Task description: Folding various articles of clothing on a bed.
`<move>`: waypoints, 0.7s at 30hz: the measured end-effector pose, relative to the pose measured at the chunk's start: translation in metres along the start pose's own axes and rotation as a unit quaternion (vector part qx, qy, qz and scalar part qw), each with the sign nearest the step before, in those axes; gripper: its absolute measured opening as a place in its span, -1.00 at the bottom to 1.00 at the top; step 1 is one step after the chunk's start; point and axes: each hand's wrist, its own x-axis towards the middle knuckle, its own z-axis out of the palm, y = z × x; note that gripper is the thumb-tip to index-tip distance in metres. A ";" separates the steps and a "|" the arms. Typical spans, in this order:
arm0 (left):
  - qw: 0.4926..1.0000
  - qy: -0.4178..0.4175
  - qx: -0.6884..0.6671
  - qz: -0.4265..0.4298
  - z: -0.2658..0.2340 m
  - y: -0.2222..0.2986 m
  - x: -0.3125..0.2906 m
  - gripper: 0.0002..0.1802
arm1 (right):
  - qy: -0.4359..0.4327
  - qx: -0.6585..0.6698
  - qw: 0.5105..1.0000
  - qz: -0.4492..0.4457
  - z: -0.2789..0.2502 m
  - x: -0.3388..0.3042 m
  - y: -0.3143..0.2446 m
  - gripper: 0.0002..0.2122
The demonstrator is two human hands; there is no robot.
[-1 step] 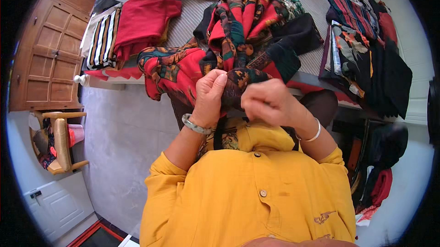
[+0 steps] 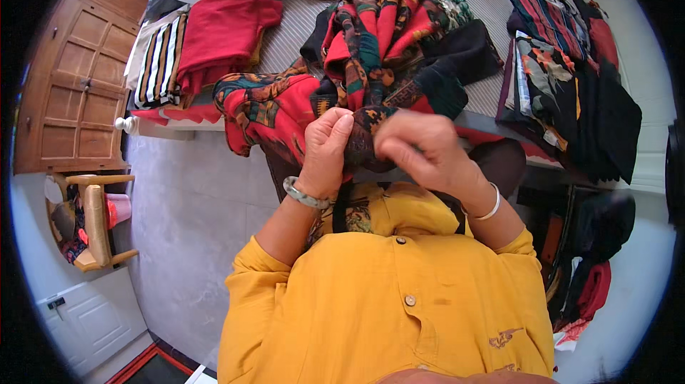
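A large patterned cloth (image 2: 371,49) in red, black, teal and orange lies bunched on the bed, and one part (image 2: 271,109) hangs over the near edge. My left hand (image 2: 325,152), with a pale green bangle on the wrist, is closed on a fold of this cloth. My right hand (image 2: 424,152), wearing a silver bangle, pinches the same fold just beside it. Both hands meet in front of my chest, above my yellow shirt (image 2: 385,305).
The bed's grey striped cover (image 2: 492,6) carries a folded red garment (image 2: 221,34), a black-and-white striped piece (image 2: 153,63) and dark patterned clothes (image 2: 571,77) at the right. A wooden cabinet (image 2: 71,99) and a wooden chair (image 2: 93,220) stand on the left by the grey floor (image 2: 193,241).
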 end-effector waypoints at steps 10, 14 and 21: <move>0.977 0.081 -0.194 -0.046 -0.006 0.041 0.027 -0.67 | -0.072 0.027 0.980 -0.185 0.083 -0.017 -0.007 -0.66; 0.981 0.010 -0.186 -0.049 -0.012 0.037 0.014 -0.67 | 0.083 -0.130 0.967 -0.204 0.067 0.015 -0.018 -0.60; 0.967 0.041 -0.250 -0.034 -0.011 0.031 0.014 -0.72 | 0.273 -0.188 0.943 -0.009 0.022 -0.001 0.032 -0.79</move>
